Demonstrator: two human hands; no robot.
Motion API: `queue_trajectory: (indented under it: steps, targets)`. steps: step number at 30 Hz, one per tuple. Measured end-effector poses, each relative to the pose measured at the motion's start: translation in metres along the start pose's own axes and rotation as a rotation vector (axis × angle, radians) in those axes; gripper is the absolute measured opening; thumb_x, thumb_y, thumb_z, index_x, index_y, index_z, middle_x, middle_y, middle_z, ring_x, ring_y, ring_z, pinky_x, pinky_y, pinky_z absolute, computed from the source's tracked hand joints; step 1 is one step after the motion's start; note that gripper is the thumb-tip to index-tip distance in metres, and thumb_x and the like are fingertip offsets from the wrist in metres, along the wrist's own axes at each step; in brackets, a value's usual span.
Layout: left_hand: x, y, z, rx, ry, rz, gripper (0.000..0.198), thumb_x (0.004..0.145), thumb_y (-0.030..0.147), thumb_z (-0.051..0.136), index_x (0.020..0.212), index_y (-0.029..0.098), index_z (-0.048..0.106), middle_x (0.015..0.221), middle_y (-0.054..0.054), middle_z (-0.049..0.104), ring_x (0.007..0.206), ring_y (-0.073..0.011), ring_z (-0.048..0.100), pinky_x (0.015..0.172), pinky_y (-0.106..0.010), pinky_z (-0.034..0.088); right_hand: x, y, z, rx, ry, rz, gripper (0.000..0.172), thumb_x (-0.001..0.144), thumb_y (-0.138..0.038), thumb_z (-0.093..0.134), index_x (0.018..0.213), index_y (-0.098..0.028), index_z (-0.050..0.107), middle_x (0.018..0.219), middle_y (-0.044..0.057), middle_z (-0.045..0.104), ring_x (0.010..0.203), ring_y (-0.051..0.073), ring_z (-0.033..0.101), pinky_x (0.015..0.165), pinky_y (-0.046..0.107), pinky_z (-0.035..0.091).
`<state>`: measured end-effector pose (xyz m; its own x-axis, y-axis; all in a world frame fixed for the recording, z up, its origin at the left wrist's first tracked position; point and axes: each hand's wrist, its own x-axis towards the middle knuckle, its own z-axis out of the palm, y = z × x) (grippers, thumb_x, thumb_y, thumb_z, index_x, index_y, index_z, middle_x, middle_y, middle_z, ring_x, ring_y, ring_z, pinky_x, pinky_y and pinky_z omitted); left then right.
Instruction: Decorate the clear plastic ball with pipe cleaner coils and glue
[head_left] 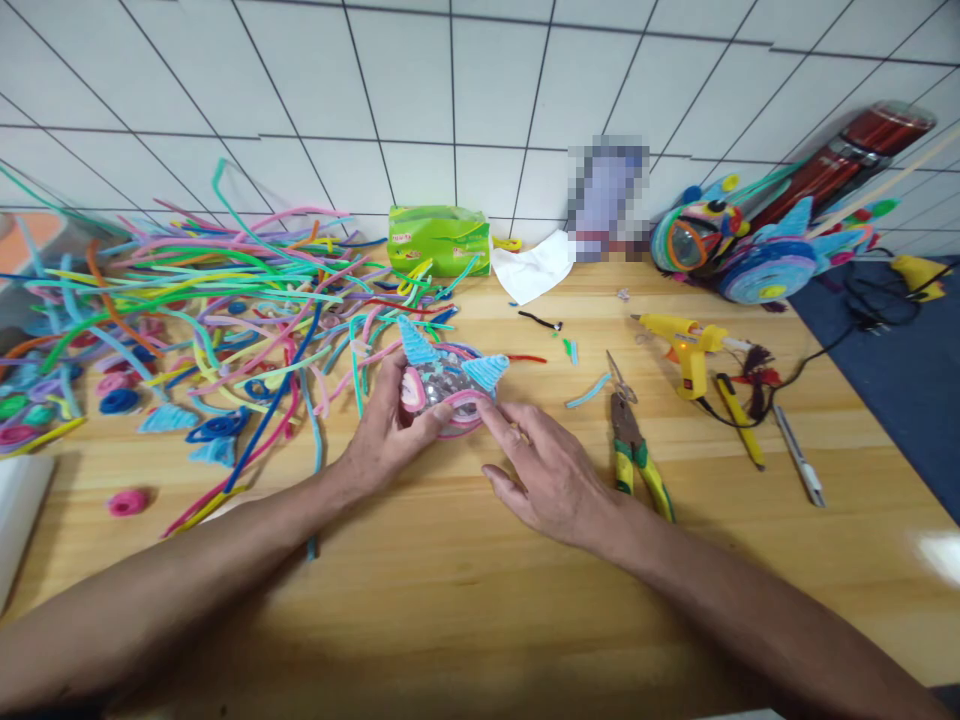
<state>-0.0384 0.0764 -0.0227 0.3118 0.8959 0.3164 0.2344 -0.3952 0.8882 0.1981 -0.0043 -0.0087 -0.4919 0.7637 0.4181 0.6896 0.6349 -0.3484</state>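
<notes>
A small pipe-cleaner craft figure (459,378) with two blue pointed pieces and a clear, rounded body sits at mid-table. My left hand (390,430) grips it from the left side, thumb across its front. A pink pipe-cleaner strip (466,398) runs along the front edge of the body, under the left thumb. My right hand (551,465) touches the right end of this strip with an outstretched index finger. Its thumb is spread away from the fingers, and nothing shows in its grasp. The underside of the figure is hidden.
Loose pipe cleaners (225,275) cover the left and back. Green-handled pliers (634,455), a yellow glue gun (679,345), a yellow cutter (740,420) and a white pen-like tool (799,455) lie right. Behind stand a green tissue pack (439,242), finished-looking crafts (769,265) and a red thermos (847,160).
</notes>
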Motion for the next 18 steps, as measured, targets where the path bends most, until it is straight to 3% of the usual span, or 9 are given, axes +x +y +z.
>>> queue_trajectory:
  steps: [9,18]
  targets:
    - [-0.0001,0.0029,0.0020,-0.027,0.015,-0.005,0.060,0.096,0.060,0.073,0.139,0.025,0.053,0.130,-0.008,0.066,0.114,-0.0258,0.067,0.098,-0.042,0.060,0.0013,-0.0008,-0.0018,0.000,-0.002,0.002,0.095,0.102,-0.013,0.062,0.179,-0.020,0.005,0.140,0.020,0.063,0.129,0.032,0.065,0.107,0.052,0.063]
    - [0.0002,0.0039,0.0003,0.003,0.001,-0.033,0.062,0.095,0.062,0.073,0.139,0.024,0.052,0.129,-0.009,0.066,0.114,-0.0268,0.067,0.098,-0.044,0.061,0.0010,-0.0009,-0.0019,0.003,-0.013,0.009,0.096,0.103,-0.014,0.061,0.179,-0.021,0.003,0.141,0.020,0.063,0.130,0.033,0.064,0.106,0.053,0.064]
